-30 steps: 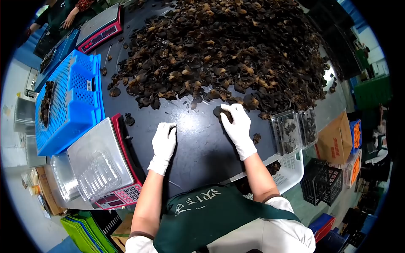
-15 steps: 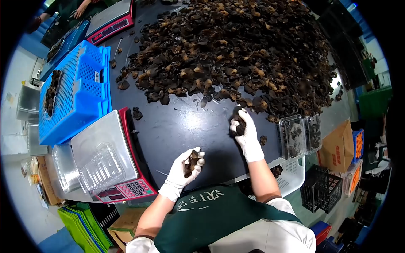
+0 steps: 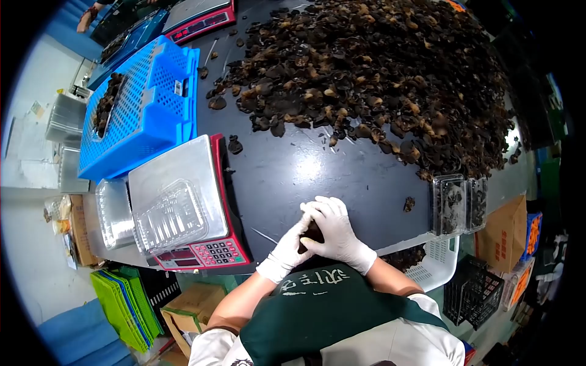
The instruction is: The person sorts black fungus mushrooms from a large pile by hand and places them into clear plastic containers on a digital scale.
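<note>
"What's in the white-gloved left hand and white-gloved right hand?"

"A dark brown, fungus-like clump, both curled around it, near side, right of the silver-topped red scale."

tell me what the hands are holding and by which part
Dark fungus pieces, cupped between the left hand and right hand; the fingers hide which part is gripped.

A pale wall stands at the left, with blue curtains at its lower end. Overhead light reflects off the dark desk. A greenish floor shows at the lower right.
</note>
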Demonstrator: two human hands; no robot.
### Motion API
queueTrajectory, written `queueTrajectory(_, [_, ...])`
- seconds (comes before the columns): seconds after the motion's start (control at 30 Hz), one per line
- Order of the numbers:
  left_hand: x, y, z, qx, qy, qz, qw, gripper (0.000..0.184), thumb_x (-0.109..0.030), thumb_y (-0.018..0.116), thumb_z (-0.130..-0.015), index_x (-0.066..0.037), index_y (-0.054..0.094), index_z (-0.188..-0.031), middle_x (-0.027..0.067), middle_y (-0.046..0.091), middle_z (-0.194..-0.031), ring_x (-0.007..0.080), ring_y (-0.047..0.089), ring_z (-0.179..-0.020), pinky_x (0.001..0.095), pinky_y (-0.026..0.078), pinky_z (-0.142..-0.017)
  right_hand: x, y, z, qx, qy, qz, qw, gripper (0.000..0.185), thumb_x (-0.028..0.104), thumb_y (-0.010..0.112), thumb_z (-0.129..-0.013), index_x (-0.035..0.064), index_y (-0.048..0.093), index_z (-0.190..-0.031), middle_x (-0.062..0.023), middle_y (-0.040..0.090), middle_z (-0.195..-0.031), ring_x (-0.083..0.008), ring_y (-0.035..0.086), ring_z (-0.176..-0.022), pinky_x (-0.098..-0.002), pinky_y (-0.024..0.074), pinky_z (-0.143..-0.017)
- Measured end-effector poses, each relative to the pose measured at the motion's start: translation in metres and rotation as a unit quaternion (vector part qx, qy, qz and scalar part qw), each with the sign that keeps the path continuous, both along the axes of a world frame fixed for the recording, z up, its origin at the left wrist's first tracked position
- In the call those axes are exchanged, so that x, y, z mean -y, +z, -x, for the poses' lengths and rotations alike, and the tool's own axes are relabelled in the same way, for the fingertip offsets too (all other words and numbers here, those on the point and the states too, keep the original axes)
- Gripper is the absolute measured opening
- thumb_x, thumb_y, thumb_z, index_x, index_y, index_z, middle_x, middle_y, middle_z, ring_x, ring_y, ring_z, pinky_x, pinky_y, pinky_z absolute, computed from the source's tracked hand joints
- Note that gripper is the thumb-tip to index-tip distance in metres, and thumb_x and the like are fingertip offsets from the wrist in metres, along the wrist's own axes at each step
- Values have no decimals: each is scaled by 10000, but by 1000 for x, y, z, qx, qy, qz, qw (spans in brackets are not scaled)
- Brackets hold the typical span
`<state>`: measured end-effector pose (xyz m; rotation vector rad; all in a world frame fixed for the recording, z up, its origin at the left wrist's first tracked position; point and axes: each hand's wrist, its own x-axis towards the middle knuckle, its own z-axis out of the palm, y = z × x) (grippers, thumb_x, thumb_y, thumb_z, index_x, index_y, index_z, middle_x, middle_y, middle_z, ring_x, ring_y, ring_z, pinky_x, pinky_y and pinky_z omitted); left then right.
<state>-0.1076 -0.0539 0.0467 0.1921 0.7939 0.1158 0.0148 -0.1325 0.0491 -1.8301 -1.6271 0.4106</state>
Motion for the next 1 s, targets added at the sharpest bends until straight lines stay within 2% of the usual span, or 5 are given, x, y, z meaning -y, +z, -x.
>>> queueTrajectory(0.33, [1,3,12,1,-50,-7,999,235,-204,596,-922,-144,535,-1141,-4,593,-978,109,592,-911,256,524,-696,6,-11,19,-282,-17,-26,959,778,132,632,-734,-50,305,-1416,-165,584,-1187,-292,544,-1137,-444,296,-1087])
queueTrajectory(0.43, [-6,5,26,37,-15,23,999,322,-164,600,-903,-77,530,-1205,63,592,-1113,162,594,-952,296,521,-796,5,0,20,-521,-50,-34,852,724,212,588,-827,-29,285,-1440,-156,507,-1302,-208,476,-1223,-363,348,-1067])
queueTrajectory(0.5, [-10,29,50,15,-100,-402,910,297,-115,596,-886,-74,548,-1176,90,569,-1132,192,571,-980,268,519,-779,0,2,20,-690,-59,-79,718,732,367,567,-881,-31,295,-1432,-148,505,-1303,-209,465,-1245,-360,342,-1079])
queueTrajectory(0.63, [-65,74,78,142,267,19,953,293,-25,588,-865,-51,559,-1155,122,545,-1176,220,528,-1028,222,503,-698,3,0,1,-851,-95,6,516,542,355,542,-917,-6,474,-1315,-121,590,-1184,-219,573,-1093,-348,422,-999])
queueTrajectory(1.0, [-153,58,160,-416,-24,-830,372,395,-96,769,-721,-80,643,-1095,129,533,-1165,251,557,-1018,340,465,-869,29,-18,4,-415,-71,106,901,250,39,615,-846,25,639,-1095,-71,634,-951,-134,614,-861,-263,490,-792])
